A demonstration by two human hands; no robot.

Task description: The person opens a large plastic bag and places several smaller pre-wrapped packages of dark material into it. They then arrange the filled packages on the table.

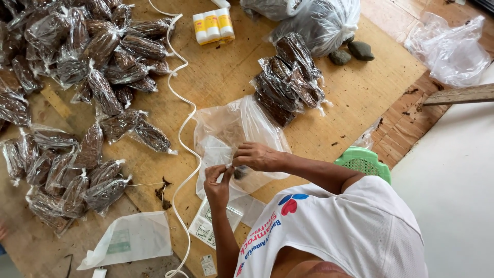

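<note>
I am pinching the mouth of a small clear bag (218,154) between the fingers of both hands, my left hand (217,181) gripping it from below and my right hand (257,156) closing on it from above, something dark showing between them. The bag is lying over a larger clear bag (234,121) on the wooden board (221,72), just in front of me. A white cord (181,110) is running down the board beside it. Filled brown packets (77,92) are spreading out beyond the cord, and a neat stack of packets (288,80) is sitting beyond my right hand.
</note>
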